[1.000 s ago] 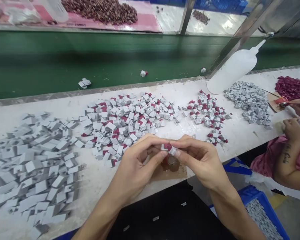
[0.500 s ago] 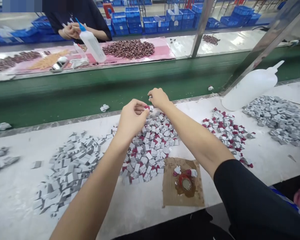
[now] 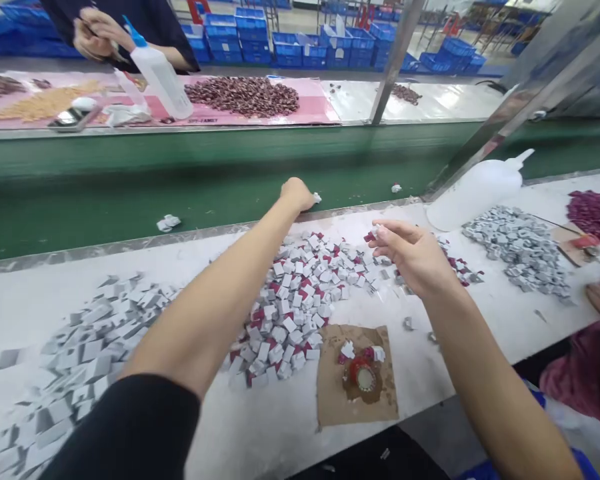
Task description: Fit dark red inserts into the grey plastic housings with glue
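My left hand point(image 3: 297, 195) reaches across the table's back edge to the green belt. Its fingers are closed, with a small white piece point(image 3: 317, 198) at the fingertips; most of the fingers are hidden behind the hand. My right hand point(image 3: 413, 253) pinches a small maroon-and-white piece point(image 3: 371, 235) between thumb and fingers, above the table. Below and between the hands spreads a pile of white-grey and maroon pieces point(image 3: 290, 303). A smaller maroon-and-white pile point(image 3: 460, 267) is partly hidden behind my right hand.
Grey blocks point(image 3: 95, 340) lie at left. A cardboard square point(image 3: 330, 400) bears a red-rimmed round cap point(image 3: 365, 379) in a wet brown stain. At right are a white bottle point(image 3: 475, 193), grey pieces point(image 3: 523, 250) and a metal post point(image 3: 480, 157). Across the green belt point(image 3: 80, 193) a person works.
My left hand has moved from above the pile to the belt. My right hand has drawn back from the belt to the right, now holding the maroon-and-white piece. The view has shifted.
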`<state>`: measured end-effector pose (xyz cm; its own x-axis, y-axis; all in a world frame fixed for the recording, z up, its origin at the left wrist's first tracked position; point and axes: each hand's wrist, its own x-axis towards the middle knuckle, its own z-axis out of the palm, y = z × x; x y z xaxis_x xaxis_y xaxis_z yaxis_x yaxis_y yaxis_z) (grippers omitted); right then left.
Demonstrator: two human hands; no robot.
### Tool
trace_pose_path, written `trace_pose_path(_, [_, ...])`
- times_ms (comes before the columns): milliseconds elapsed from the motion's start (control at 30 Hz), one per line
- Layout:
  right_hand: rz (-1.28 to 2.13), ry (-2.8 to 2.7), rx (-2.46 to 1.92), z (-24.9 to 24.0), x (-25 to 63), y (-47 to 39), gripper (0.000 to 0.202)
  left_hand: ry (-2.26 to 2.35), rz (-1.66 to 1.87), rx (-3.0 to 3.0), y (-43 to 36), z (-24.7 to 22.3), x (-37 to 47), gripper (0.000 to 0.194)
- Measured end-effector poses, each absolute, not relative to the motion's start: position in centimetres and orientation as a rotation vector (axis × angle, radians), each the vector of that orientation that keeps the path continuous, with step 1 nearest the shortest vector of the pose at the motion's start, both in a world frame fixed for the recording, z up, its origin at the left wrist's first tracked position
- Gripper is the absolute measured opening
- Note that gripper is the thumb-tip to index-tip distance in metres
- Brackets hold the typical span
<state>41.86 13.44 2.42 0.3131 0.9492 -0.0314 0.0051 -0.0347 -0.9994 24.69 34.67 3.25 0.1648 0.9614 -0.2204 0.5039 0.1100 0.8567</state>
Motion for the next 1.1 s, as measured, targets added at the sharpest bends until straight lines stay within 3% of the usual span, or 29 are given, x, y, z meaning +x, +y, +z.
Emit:
trace_pose_path(200, [1.023,-0.816,-1.291,2.7,39.4,9.9,0.054,1.177,0.564,1.711,25.6,7.0,20.2,0.012])
trace_pose_path(333, [1.005,-0.836,-1.211,4.0,36.0,6.7,0.035,0.779,0.655,1.628,16.3,7.0,17.3,0.014])
trace_pose_path(467, [1.024,-1.003,-1.214,4.8,34.2,2.6,0.018,0.768,0.856,1.462,9.7,5.5,15.3,0.009])
trace_pose_path(800, [1.479,-0.891,-1.520,4.2,33.6,-4.8,0.034,0.807,1.121,1.816,-0.8,3.1,12.2,0.018])
trace_pose_path(900, [1.363,-0.946,-1.662,3.5,34.2,-6.3,0.037,1.069,0.977,2.030,-1.4,2.4,9.7,0.021])
trace_pose_path(1100, [1.152,-1.108,-1.782,0.4,38.9,-8.1,0.039,2.100,0.582,2.139,2.9,1.3,2.3,0.037])
